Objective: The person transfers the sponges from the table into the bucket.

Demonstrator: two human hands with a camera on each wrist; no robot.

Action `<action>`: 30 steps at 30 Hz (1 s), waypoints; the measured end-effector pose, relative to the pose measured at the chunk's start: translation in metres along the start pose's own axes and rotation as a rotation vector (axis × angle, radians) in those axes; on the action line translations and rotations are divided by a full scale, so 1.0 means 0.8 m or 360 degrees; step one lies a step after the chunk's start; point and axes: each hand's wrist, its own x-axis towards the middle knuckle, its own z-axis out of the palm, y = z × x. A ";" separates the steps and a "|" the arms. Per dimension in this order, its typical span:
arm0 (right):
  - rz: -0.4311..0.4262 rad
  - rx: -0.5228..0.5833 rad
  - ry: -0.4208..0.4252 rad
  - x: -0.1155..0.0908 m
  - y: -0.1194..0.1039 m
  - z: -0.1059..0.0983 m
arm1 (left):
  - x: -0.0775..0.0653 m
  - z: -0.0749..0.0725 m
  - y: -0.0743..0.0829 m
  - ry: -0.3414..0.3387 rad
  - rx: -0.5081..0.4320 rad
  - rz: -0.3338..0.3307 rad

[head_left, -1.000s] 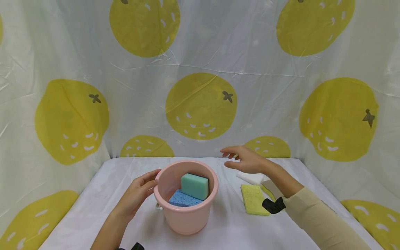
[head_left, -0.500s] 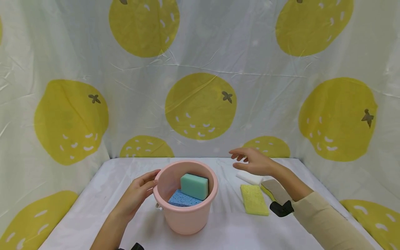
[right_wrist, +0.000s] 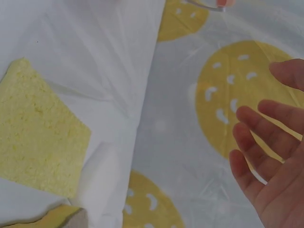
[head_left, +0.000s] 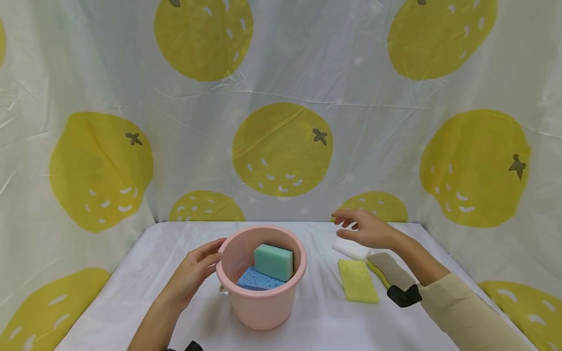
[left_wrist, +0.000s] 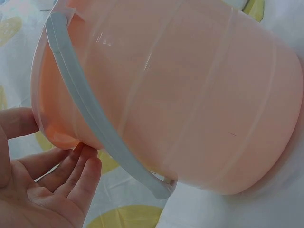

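A pink bucket [head_left: 263,309] stands upright on the white-covered table, a blue sponge [head_left: 259,279] and a teal sponge [head_left: 274,262] inside it. My left hand [head_left: 193,270] holds its rim at the left, thumb on one side of the edge and fingers on the other, as the left wrist view shows. The grey handle [left_wrist: 90,107] hangs down the bucket's side. Over the table's right part, my right hand [head_left: 366,229] hovers with relaxed fingers and nothing in them. Below it lie a white sponge [head_left: 351,249], a yellow sponge [head_left: 357,281] and a yellow-and-grey sponge [head_left: 391,270].
A pale curtain [head_left: 189,131] printed with yellow fruit surrounds the table [head_left: 325,321] at the back and both sides. Dark bands [head_left: 404,295] sit on the wrists. The right forearm passes over part of the yellow-and-grey sponge in the head view.
My right hand has drifted to the right, away from the bucket, uncovering more of the yellow-and-grey sponge. The left hand and the bucket have stayed in place.
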 end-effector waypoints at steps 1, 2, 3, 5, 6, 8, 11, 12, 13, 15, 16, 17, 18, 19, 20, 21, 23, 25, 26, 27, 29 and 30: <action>-0.0007 -0.0001 0.0003 -0.001 0.002 0.000 | 0.000 0.000 0.000 -0.0003 -0.0001 0.0001; -0.0012 -0.0001 0.0009 -0.003 0.004 -0.001 | 0.000 0.000 0.000 -0.0007 -0.0002 0.0003; -0.0016 -0.0004 0.0016 -0.004 0.006 -0.001 | 0.000 0.000 -0.001 -0.0011 -0.0004 0.0006; -0.0023 0.0002 0.0037 -0.006 0.010 -0.002 | 0.000 -0.001 -0.001 -0.0014 -0.0005 0.0009; -0.0021 0.0006 0.0050 -0.008 0.012 -0.003 | 0.000 -0.001 -0.001 -0.0016 -0.0004 0.0011; -0.0023 0.0010 0.0079 -0.011 0.015 -0.004 | 0.000 -0.001 -0.001 -0.0016 -0.0003 0.0011; -0.0028 0.0012 0.0104 -0.015 0.018 -0.005 | 0.000 -0.001 -0.001 -0.0014 -0.0001 0.0007; -0.0022 0.0019 0.0111 -0.017 0.019 -0.006 | 0.000 -0.001 -0.001 -0.0014 0.0000 0.0006; -0.0019 0.0020 0.0116 -0.019 0.020 -0.007 | 0.000 -0.001 0.000 -0.0013 0.0002 0.0007; 0.0000 0.0029 0.0118 -0.023 0.022 -0.009 | 0.000 -0.001 0.000 -0.0013 0.0002 0.0009; 0.0009 0.0029 0.0118 -0.025 0.023 -0.010 | 0.000 -0.001 0.000 -0.0013 0.0000 0.0009; 0.0020 0.0025 0.0122 -0.027 0.024 -0.011 | 0.000 -0.001 0.000 -0.0014 -0.0001 0.0011; 0.0037 0.0025 0.0127 -0.029 0.026 -0.012 | 0.000 -0.001 0.000 -0.0012 -0.0002 0.0012; 0.0049 0.0022 0.0127 -0.031 0.027 -0.013 | -0.001 -0.001 0.000 -0.0010 -0.0004 0.0012; 0.0060 0.0021 0.0129 -0.032 0.029 -0.013 | -0.001 -0.001 0.000 -0.0007 -0.0005 0.0010; 0.0071 0.0020 0.0129 -0.034 0.031 -0.014 | -0.001 -0.001 0.000 -0.0004 -0.0006 0.0006; 0.0088 0.0021 0.0136 -0.038 0.034 -0.015 | -0.001 0.000 0.000 0.0001 -0.0006 -0.0003; 0.0102 0.0030 0.0145 -0.042 0.037 -0.016 | -0.001 0.000 0.000 0.0004 -0.0008 -0.0011; 0.0108 0.0033 0.0152 -0.044 0.038 -0.017 | 0.000 0.000 0.000 0.0004 -0.0008 -0.0013; 0.0113 0.0035 0.0160 -0.046 0.040 -0.017 | 0.000 0.000 0.000 0.0003 -0.0007 -0.0013; 0.0116 0.0030 0.0172 -0.050 0.043 -0.018 | 0.000 0.000 0.000 0.0002 -0.0007 -0.0010; 0.0118 0.0025 0.0177 -0.052 0.045 -0.019 | 0.000 -0.001 0.000 0.0000 -0.0006 -0.0007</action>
